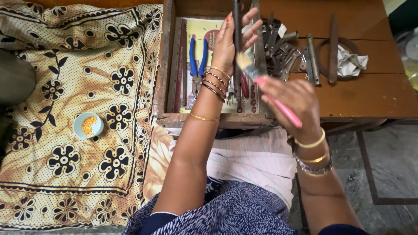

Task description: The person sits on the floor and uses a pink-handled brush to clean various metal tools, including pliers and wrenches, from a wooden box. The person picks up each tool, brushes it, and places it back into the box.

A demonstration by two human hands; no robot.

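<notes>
My left hand (230,41) holds a long dark metal bar (237,26) upright over an open wooden drawer (163,65). My right hand (291,100) grips a paintbrush with a pink handle (281,109); its bristles (244,61) touch the bar just below my left hand. Blue-handled pliers (197,58) and several metal tools lie in the drawer on a printed paper lining.
A pile of metal tools (283,48), a ring with a bar across it (333,52) and a crumpled white cloth (350,61) lie on the wooden table (370,95). A small blue bowl of yellow bits (88,125) sits on a floral bedspread (65,87) at left.
</notes>
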